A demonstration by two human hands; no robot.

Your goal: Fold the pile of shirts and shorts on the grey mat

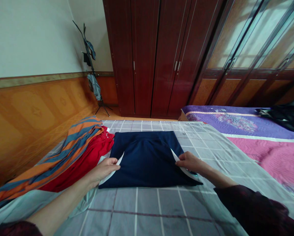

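A navy blue garment, shaped like shorts or a skirt, lies flat on the checked bedsheet in front of me. Curved white strips show along its left and right sides. My left hand is closed, pinching the left white strip between thumb and fingers. On the opposite side, my right hand pinches the right white strip the same way. Both forearms reach in from the lower corners, in dark sleeves. The garment's underside is hidden.
Red cloth and an orange-and-blue striped cloth lie left on the grey checked sheet. A purple-and-pink bed with a dark bundle stands right. Behind are a dark red wardrobe and a coat stand.
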